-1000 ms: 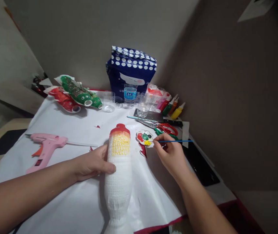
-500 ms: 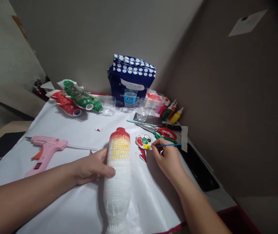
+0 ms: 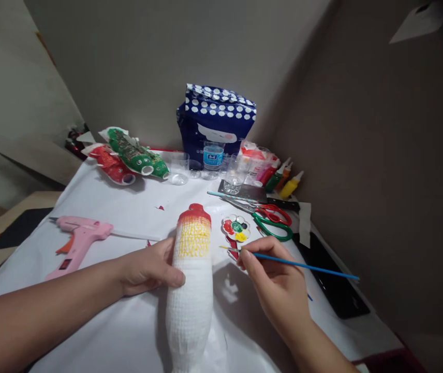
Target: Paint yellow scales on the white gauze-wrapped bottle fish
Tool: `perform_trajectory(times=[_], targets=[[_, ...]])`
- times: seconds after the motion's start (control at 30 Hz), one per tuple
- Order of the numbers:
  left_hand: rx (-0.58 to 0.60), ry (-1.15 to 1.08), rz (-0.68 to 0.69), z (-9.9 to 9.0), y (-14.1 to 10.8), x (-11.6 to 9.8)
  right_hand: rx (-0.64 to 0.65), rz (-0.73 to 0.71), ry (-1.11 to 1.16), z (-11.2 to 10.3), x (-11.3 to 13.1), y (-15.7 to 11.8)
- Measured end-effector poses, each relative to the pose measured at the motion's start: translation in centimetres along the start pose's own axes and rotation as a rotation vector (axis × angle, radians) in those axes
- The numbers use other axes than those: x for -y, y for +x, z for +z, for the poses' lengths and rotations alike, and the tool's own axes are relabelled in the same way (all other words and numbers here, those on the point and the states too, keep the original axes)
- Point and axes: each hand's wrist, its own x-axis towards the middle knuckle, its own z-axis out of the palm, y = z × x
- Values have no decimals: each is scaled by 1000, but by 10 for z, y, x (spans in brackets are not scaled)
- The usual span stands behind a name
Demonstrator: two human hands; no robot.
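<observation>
Nearest the person, the gauze-textured bottle shape [image 3: 189, 305] is all plain white below the left hand [image 3: 149, 272], so most of it looks left to colour. The bottom end runs out of view, so I can't really say what's down there. That hand's got it gripped by the side, thumb over the top.

Just past the thumb there's a band of yellow dabs with white peeking through, then orange fading into a solid red neck, which looks pretty much done to me. The neck points away from the person, with the long axis running nearly straight out from them.

Off to the right of that grip, the right hand [image 3: 279, 280] pinches a blue paintbrush [image 3: 303, 265] near its ferrule, yellow tip aimed at the bottle but not touching. Beyond that pinch sits the flower-shaped palette [image 3: 236, 218], yellow paint on its near side.
</observation>
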Motion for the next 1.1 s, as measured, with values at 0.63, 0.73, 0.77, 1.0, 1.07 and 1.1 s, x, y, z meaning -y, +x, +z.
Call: perform_trajectory(times=[0.63,0.73,0.77,1.0,1.07,1.1], targets=[[30,-114,1,2,2,-2,139,-26,48,2,1,-4],[11,-112,-9,0,3,-2,131,-30,54,2,2,-4],[7,-113,-6,0,3,-2,129,-23,49,2,2,-4],[10,-126,-9,2,2,-4,106,-11,31,2,0,-6],[7,-130,-14,2,2,-4,106,-4,38,2,0,-6],[2,-133,-21,2,2,-4,107,3,41,3,0,-6]])
